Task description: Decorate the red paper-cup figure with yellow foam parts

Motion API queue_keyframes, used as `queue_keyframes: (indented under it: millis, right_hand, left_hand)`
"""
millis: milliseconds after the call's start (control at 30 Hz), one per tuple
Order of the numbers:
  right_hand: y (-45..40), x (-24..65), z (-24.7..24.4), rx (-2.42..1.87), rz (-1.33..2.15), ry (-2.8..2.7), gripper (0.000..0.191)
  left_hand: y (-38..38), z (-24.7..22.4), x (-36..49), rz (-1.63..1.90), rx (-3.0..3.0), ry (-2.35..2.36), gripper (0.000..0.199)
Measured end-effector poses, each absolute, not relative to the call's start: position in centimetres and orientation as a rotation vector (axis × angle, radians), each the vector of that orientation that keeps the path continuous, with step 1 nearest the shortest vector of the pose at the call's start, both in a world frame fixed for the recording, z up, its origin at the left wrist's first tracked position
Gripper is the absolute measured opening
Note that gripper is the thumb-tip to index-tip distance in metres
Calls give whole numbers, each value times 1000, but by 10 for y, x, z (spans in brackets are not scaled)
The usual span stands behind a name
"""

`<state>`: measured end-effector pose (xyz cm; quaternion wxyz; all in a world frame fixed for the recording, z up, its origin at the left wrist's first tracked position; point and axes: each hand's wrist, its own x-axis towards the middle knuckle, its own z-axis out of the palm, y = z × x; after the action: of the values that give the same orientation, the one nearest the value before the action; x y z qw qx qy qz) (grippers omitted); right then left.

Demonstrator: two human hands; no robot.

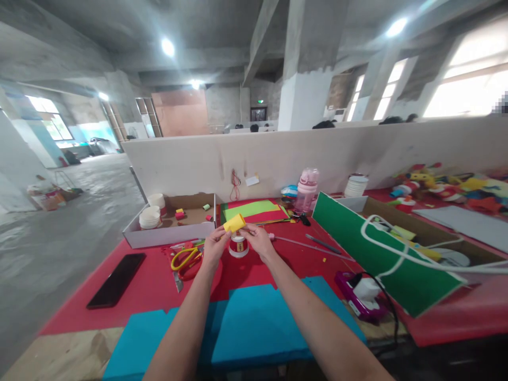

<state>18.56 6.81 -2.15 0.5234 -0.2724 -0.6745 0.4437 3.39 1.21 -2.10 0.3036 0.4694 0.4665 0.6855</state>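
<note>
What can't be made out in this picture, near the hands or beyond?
Yellow piece, gripped spots: head view, covered by the left hand and right hand.
Print on the red-and-white cup: head view, too small to read.
White cord, far end: head view, cut off by the right edge.
People below their heads: head view, hidden by the partition.

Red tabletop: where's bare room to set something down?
Red tabletop: best patch is between phone and scissors, with the blue mat in front. Smaller one right of the right forearm, between blue mat and long stick, but a yellow scrap lies there. Crowded: around both hands, near the cup.
</note>
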Motion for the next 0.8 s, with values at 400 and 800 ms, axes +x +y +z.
queue_keyframes:
  millis: [400, 800]
  right_hand:
    - [60, 190, -10, -718, 1091, -1572, 31]
    - [57, 205, -3, -779, 1197, -1453, 45]
  left_hand:
    - [9, -7, 36, 1907, 1205, 1186, 32]
    - [5, 1, 32, 1896, 1317, 1232, 28]
